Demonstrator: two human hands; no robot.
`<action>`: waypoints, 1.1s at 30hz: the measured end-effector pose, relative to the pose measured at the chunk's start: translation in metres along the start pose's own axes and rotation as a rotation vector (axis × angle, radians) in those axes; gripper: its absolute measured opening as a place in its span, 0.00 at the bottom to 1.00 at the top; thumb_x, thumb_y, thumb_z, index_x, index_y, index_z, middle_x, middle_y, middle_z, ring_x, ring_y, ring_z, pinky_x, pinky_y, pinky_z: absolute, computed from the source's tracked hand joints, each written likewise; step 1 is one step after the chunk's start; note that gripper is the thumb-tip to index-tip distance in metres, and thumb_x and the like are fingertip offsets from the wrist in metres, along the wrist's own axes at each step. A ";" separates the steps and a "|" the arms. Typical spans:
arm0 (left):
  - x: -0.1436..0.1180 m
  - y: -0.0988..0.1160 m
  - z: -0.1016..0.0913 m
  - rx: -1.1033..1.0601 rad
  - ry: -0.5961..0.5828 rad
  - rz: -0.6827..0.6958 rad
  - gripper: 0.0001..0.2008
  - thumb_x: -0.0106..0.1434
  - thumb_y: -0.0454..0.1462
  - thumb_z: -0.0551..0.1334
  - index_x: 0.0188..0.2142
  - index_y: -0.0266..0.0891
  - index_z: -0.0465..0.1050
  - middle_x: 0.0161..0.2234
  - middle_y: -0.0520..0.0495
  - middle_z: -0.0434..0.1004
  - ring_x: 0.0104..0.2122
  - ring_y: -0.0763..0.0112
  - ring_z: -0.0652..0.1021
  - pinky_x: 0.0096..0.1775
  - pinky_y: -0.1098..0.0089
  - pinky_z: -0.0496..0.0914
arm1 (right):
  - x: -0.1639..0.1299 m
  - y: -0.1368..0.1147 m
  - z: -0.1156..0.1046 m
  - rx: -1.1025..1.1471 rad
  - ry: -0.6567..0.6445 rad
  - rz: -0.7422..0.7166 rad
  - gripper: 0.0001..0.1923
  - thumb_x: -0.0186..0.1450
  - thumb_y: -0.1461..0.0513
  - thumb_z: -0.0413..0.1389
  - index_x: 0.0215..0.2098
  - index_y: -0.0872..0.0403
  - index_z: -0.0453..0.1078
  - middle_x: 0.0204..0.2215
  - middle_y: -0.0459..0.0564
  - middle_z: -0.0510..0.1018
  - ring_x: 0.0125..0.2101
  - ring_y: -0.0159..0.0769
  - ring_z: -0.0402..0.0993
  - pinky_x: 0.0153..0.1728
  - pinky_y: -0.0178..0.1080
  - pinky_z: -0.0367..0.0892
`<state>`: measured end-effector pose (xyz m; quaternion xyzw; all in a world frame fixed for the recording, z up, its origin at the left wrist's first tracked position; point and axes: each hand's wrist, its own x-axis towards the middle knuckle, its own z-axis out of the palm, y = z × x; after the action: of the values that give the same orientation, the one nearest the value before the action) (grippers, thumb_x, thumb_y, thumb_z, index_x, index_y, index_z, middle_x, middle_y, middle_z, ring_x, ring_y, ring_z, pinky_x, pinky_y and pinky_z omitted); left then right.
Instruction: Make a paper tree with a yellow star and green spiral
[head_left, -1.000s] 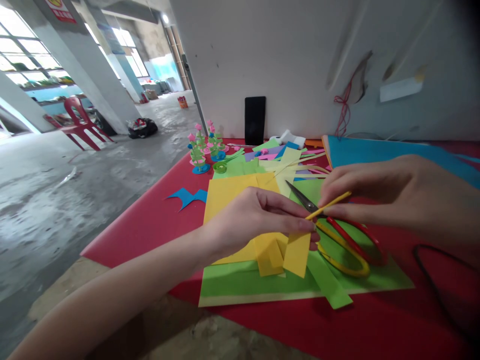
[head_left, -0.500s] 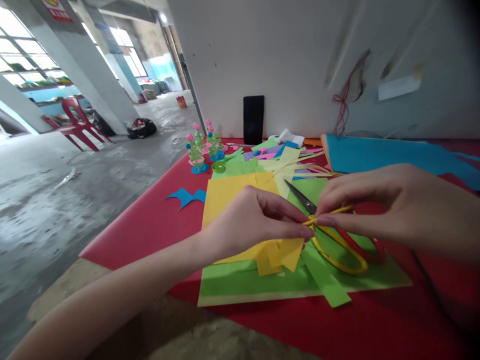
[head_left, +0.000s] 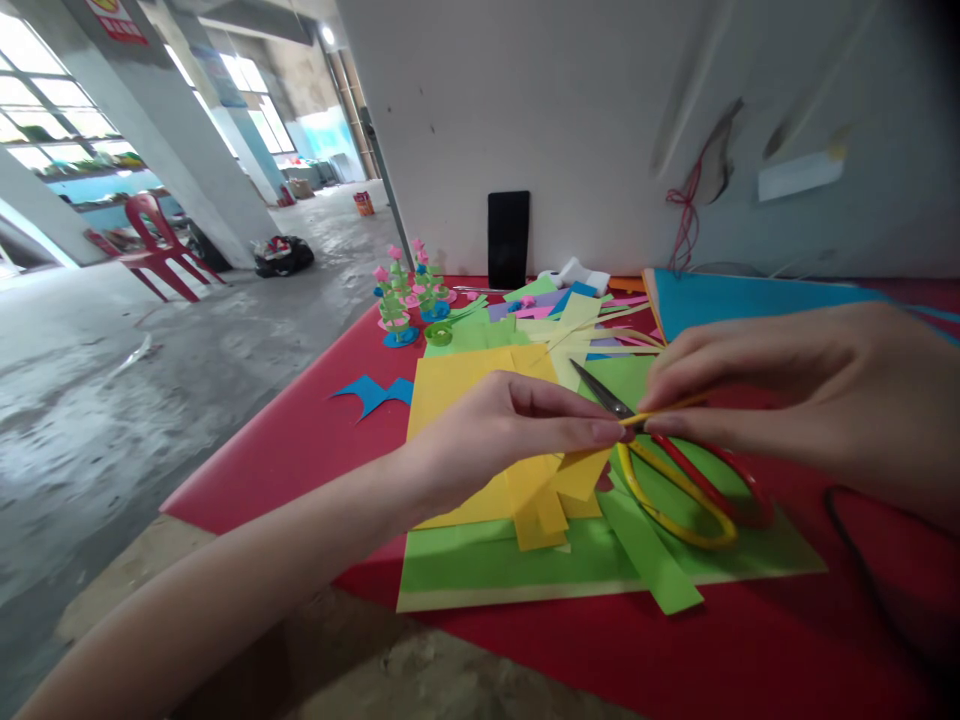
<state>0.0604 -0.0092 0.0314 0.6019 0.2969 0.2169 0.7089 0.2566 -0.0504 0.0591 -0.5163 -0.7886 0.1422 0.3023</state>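
Left hand (head_left: 502, 430) and right hand (head_left: 787, 390) pinching a yellow paper strip (head_left: 577, 470) between fingertips, keeping it taut above the green sheet (head_left: 480, 570). Scissors (head_left: 675, 470) lying just beneath, within reach

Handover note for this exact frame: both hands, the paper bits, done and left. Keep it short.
Left hand: fingertips pinch the narrow yellow paper strip at one end.
Right hand: pinches the same strip from the other side; the hands meet above the red-and-yellow-handled scissors.
Scissors lie blades shut on the green paper sheet, beside the yellow paper sheet; cut strips are scattered about.
Done: several small paper flower models stand at the back of the red table.
Left: the held strip is not yet shaped.
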 end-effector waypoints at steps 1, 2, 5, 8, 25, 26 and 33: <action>0.000 0.000 0.000 -0.003 -0.004 -0.004 0.05 0.54 0.37 0.63 0.29 0.39 0.77 0.22 0.53 0.77 0.24 0.78 0.75 0.36 0.74 0.66 | 0.000 -0.001 0.000 0.000 0.018 -0.008 0.05 0.53 0.56 0.60 0.23 0.47 0.72 0.25 0.40 0.75 0.26 0.32 0.69 0.25 0.35 0.61; 0.000 0.000 0.000 0.002 -0.004 -0.003 0.05 0.54 0.37 0.63 0.29 0.38 0.77 0.22 0.53 0.77 0.24 0.78 0.74 0.36 0.74 0.66 | -0.001 -0.001 0.000 -0.001 0.033 -0.019 0.05 0.53 0.56 0.60 0.23 0.47 0.72 0.25 0.40 0.76 0.26 0.31 0.69 0.25 0.35 0.61; -0.001 0.002 0.001 0.056 0.027 0.013 0.06 0.53 0.37 0.63 0.28 0.37 0.77 0.22 0.52 0.77 0.24 0.76 0.75 0.35 0.73 0.67 | -0.002 0.000 -0.001 0.007 0.019 -0.053 0.04 0.52 0.57 0.61 0.24 0.46 0.72 0.26 0.38 0.76 0.27 0.31 0.69 0.26 0.34 0.62; -0.003 0.003 0.005 0.205 0.080 0.044 0.07 0.53 0.38 0.63 0.29 0.37 0.77 0.24 0.50 0.77 0.26 0.73 0.75 0.33 0.73 0.68 | -0.004 0.001 -0.001 0.022 -0.053 -0.047 0.05 0.53 0.57 0.61 0.27 0.46 0.71 0.27 0.38 0.75 0.27 0.29 0.68 0.27 0.33 0.62; -0.014 0.009 0.014 0.797 0.216 0.419 0.08 0.58 0.38 0.59 0.30 0.41 0.77 0.29 0.56 0.80 0.26 0.75 0.77 0.57 0.67 0.55 | -0.004 -0.009 0.000 0.049 -0.143 0.049 0.08 0.56 0.54 0.57 0.24 0.48 0.71 0.24 0.42 0.73 0.25 0.32 0.67 0.26 0.35 0.60; -0.013 0.009 0.013 0.753 0.202 0.377 0.08 0.58 0.38 0.59 0.31 0.41 0.77 0.30 0.55 0.80 0.28 0.74 0.78 0.56 0.67 0.58 | -0.004 -0.009 0.000 0.036 -0.130 0.047 0.08 0.56 0.54 0.57 0.24 0.48 0.71 0.25 0.42 0.74 0.25 0.32 0.67 0.26 0.35 0.60; -0.009 0.008 0.008 0.489 0.123 0.184 0.11 0.57 0.41 0.58 0.33 0.41 0.78 0.31 0.52 0.81 0.36 0.67 0.78 0.39 0.72 0.71 | -0.003 -0.003 0.002 -0.008 -0.044 -0.026 0.09 0.57 0.53 0.56 0.24 0.47 0.70 0.26 0.41 0.74 0.26 0.32 0.67 0.26 0.35 0.60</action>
<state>0.0597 -0.0198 0.0419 0.7652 0.3272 0.2385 0.5005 0.2540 -0.0543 0.0584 -0.5042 -0.8021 0.1464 0.2848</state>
